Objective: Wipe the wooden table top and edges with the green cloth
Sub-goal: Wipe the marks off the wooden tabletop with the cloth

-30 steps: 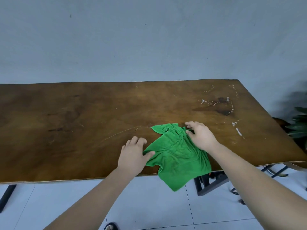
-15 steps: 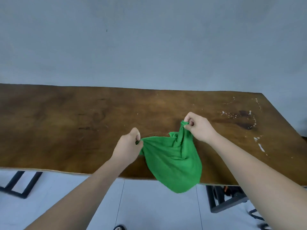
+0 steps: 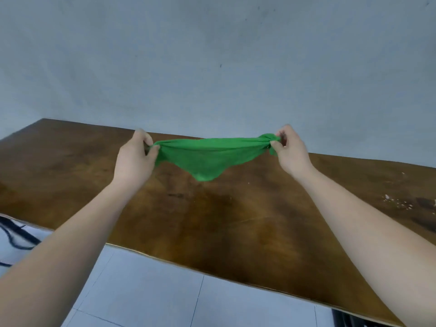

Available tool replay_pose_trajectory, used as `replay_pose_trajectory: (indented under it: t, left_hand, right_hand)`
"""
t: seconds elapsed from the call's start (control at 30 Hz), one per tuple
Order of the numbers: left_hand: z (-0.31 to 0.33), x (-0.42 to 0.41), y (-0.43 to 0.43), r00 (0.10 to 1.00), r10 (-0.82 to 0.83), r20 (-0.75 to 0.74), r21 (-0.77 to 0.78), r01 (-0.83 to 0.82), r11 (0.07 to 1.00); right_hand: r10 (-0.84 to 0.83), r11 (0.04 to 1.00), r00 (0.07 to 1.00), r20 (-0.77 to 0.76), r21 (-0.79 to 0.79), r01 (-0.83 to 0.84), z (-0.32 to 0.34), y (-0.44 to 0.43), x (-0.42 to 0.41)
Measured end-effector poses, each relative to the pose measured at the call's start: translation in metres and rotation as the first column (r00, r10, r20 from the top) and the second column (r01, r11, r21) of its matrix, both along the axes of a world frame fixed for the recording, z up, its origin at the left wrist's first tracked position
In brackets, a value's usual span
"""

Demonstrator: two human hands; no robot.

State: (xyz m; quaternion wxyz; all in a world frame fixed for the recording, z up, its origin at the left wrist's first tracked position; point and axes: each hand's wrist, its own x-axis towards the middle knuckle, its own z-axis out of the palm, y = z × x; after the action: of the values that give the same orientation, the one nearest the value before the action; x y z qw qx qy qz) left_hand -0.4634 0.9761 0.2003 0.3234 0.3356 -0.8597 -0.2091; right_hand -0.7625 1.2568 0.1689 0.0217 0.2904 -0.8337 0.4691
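My left fingers pinch one bunched corner of the green cloth, thumb vs. forefinger. My right fingers pinch the opposite corner, gathered into a small wad. Both sets pressed tight on fabric, none spread. The cloth hangs btwn the two pinches, near-taut along the top, its belly sagging below the fingers. It's in the air, not touching the wood as far as I can tell.

Risks, my guess:
- **Slip:** both grips are small corner pinches. If either slips, that end drops & the cloth swings off the other fingers, poss. over the near edge to the floor.
- **Streaks:** laid down roped-up like this, only a narrow strip meets the wood. It prob. needs opening or folding into a pad first.

No wiping contact at this point.

Below the fingers is the wooden worktop, dark brown w/ blotchy grain, running from far left of my left fingers to well past my right. Out right of the right fingers are white specks & a dark stain, which could smear if shoved around.

Beyond the fingers there's a plain grey-blue wall. Under my forearms are pale floor tiles. Low left is a black cable or frame, can't tell which.
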Motion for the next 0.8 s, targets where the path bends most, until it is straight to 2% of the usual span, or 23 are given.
replay_pose_trajectory:
  t: [0.07, 0.17, 0.23, 0.3, 0.37, 0.43, 0.5, 0.6, 0.7, 0.8]
  left_hand:
    - [-0.006, 0.008, -0.011, 0.997, -0.074, 0.007, 0.005, 0.074, 0.997]
    - [-0.044, 0.026, -0.018, 0.963, -0.235, 0.135, 0.010, 0.236, 0.972]
    - [-0.081, 0.040, -0.024, 0.899, -0.346, 0.268, 0.043, 0.348, 0.937]
    - [-0.114, 0.050, -0.029, 0.806, -0.447, 0.389, 0.157, 0.420, 0.894]
    - [-0.136, 0.052, -0.035, 0.741, -0.507, 0.440, 0.272, 0.428, 0.862]
    - [-0.148, 0.046, -0.042, 0.744, -0.517, 0.423, 0.299, 0.423, 0.855]
    - [-0.155, 0.032, -0.050, 0.758, -0.526, 0.386, 0.260, 0.457, 0.850]
    - [-0.168, 0.005, -0.056, 0.758, -0.523, 0.391, 0.178, 0.495, 0.851]
    - [-0.178, -0.017, -0.066, 0.800, -0.442, 0.407, 0.114, 0.435, 0.893]
    - [-0.185, -0.022, -0.080, 0.842, -0.350, 0.410, 0.124, 0.329, 0.936]
  right_hand:
    - [0.009, 0.999, 1.000, 0.028, 0.034, -0.009, -0.019, -0.002, 0.007]
    - [0.036, 0.983, 0.995, 0.093, 0.177, -0.052, -0.066, 0.008, 0.020]
    - [0.035, 0.937, 0.992, 0.120, 0.341, -0.074, -0.100, 0.015, 0.025]
    - [0.013, 0.851, 0.987, 0.158, 0.517, -0.094, -0.123, 0.018, 0.030]
    - [-0.025, 0.810, 0.988, 0.150, 0.582, -0.068, -0.134, 0.014, 0.035]
    - [-0.037, 0.831, 0.996, 0.087, 0.556, -0.018, -0.139, 0.002, 0.039]
    - [0.002, 0.875, 1.000, 0.030, 0.483, -0.016, -0.143, -0.019, 0.049]
    - [0.151, 0.889, 0.988, -0.015, 0.440, -0.129, -0.152, -0.061, 0.069]
    - [0.259, 0.804, 0.966, -0.005, 0.555, -0.213, -0.162, -0.109, 0.085]
    - [0.282, 0.670, 0.959, -0.002, 0.716, -0.196, -0.172, -0.148, 0.096]
